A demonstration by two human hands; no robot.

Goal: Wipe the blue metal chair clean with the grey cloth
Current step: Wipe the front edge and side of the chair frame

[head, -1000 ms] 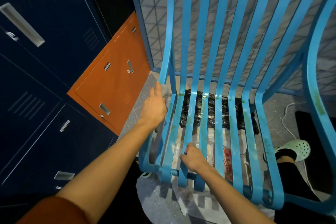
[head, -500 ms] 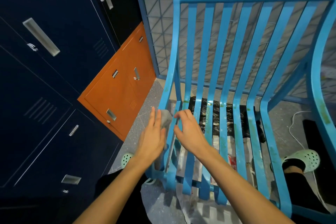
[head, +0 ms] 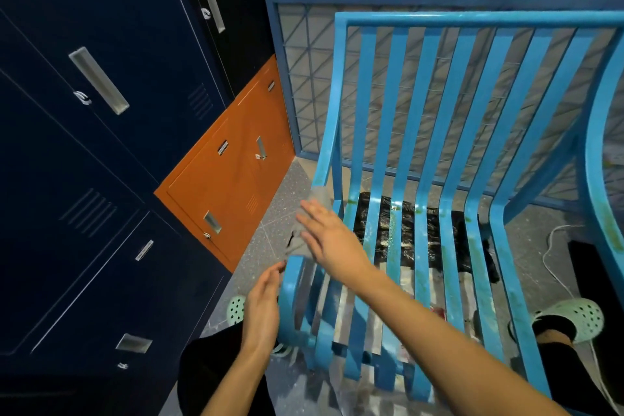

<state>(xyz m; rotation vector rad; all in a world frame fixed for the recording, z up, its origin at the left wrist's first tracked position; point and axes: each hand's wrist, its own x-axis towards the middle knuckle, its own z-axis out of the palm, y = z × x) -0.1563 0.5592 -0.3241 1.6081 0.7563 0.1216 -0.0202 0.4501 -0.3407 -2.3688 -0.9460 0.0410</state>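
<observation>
**Speckled grey floor under the chair**

The floor (head: 266,246) is grey and speckled. The blue chair (head: 472,18) stands on it. A crumpled black bag (head: 435,236) lies under the seat near the back, and a pale sheet (head: 346,300) is spread nearer the front. A white cord (head: 544,255) trails on the right. Two green clogs (head: 574,314) rest either side of the chair. An orange cabinet (head: 229,186) and dark blue lockers (head: 101,179) stand along the left.

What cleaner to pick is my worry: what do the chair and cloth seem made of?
The chair: likely metal under glossy blue paint; thin flat slats bent in smooth curves, bright highlights, greenish stains. The cloth: seemingly thin, soft grey fabric, draped limply over the chair's side rail; too blurred to tell the weave.
</observation>
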